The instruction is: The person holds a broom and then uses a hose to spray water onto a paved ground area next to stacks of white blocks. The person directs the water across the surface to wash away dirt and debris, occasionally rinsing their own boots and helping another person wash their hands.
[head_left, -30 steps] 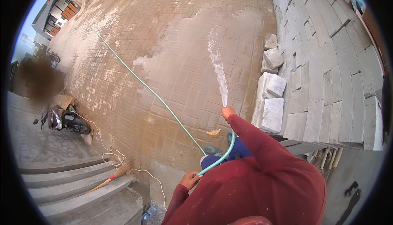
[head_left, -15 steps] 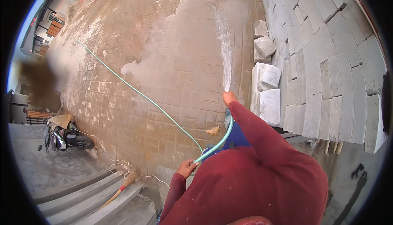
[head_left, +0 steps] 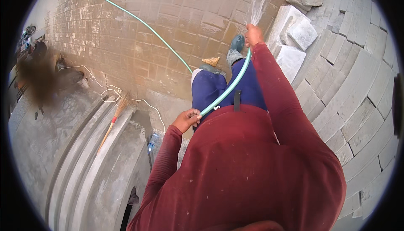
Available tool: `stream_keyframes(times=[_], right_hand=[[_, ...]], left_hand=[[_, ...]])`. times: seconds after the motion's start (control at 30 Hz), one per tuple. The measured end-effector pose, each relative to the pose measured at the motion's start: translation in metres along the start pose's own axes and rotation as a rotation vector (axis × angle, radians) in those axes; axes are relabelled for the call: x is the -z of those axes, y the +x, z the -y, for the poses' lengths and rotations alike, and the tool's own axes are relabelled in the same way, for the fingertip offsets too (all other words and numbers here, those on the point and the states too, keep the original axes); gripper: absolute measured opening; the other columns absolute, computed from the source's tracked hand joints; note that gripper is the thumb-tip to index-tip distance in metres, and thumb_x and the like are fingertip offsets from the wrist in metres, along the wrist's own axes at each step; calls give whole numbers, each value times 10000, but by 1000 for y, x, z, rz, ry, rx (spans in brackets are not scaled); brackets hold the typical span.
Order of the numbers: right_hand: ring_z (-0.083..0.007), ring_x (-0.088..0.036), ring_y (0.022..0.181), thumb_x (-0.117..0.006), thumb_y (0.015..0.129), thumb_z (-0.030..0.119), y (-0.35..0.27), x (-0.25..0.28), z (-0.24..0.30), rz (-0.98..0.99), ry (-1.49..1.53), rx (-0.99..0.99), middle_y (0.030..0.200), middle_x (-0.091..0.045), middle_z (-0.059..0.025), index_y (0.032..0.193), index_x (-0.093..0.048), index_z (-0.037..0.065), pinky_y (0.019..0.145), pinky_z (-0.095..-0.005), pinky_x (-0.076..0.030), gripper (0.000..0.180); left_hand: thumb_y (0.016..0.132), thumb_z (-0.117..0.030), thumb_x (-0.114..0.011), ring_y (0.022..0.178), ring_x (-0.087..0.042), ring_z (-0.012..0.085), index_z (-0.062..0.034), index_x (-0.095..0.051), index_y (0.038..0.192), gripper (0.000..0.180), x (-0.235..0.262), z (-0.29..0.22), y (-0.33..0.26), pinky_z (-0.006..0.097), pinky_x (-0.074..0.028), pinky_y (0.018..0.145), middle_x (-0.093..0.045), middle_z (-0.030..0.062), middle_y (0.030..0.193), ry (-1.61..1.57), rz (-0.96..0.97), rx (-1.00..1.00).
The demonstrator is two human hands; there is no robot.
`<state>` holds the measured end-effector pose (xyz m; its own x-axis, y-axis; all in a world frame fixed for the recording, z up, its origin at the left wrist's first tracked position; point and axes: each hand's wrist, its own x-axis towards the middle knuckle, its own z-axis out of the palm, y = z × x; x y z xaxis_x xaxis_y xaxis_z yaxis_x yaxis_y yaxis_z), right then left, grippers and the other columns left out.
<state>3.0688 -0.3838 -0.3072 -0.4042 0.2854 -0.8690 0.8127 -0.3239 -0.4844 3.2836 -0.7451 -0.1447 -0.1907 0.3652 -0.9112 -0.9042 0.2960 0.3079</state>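
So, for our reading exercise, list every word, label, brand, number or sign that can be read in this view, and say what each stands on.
Readable text: none.
Green hose: no lettering can be made out.
White mark on the blue trousers: too small to tell whether it is lettering.
Plastic bottle: too small to read any label.
Grey blocks: no writing can be made out.

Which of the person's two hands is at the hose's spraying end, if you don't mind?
The right hand: water sprays out just beyond it. The left hand holds the green hose farther back.
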Motion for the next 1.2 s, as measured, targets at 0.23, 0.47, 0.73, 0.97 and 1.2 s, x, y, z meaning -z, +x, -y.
stream_keyframes(times=[0.23, 0.47, 0.73, 0.97, 1.2], right_hand=[[-91, -364, 421, -534, 892, 274, 54, 26, -26, 5, 46, 38, 635, -437, -12, 924, -486, 103, 355, -265, -289, 180], [-83, -288, 424, -515, 909, 278, 122, 28, -105, -50, 140, -120, 586, -344, 7, 922, -492, 88, 375, -247, -247, 191], [-49, -352, 463, -495, 927, 199, 163, 1, -184, 20, -159, -215, 596, -369, 28, 948, -501, 61, 409, -217, -275, 140], [-84, -330, 441, -494, 927, 225, 135, -28, -126, 78, 113, -209, 601, -372, 9, 927, -464, 105, 377, -244, -272, 124], [-86, -320, 440, -525, 904, 284, 63, -51, 10, 229, 419, -252, 606, -393, 9, 942, -464, 135, 376, -257, -267, 165]], left_hand=[[922, -314, -611, 734, -598, 99, -26, -624, 985, 295, 41, 40, 181, 254, -477, 651, -644, 33, 809, 135, -206, 128], [897, -191, -539, 943, -647, 349, -106, -627, 1015, 171, 152, 75, 505, 446, -505, 804, -666, 147, 1036, 1077, -413, 38], [918, -202, -468, 1050, -592, 207, -194, -662, 1023, 221, 184, 131, 709, 431, -465, 820, -633, 33, 1040, 1692, -257, -117], [866, -250, -622, 880, -626, 375, -115, -692, 1015, 213, 190, 72, 601, 442, -496, 773, -649, 179, 965, 691, -446, -185], [979, -172, -523, 841, -649, 132, -14, -647, 1085, 227, 97, 43, 291, 267, -516, 768, -689, 60, 927, 280, 246, -83]])
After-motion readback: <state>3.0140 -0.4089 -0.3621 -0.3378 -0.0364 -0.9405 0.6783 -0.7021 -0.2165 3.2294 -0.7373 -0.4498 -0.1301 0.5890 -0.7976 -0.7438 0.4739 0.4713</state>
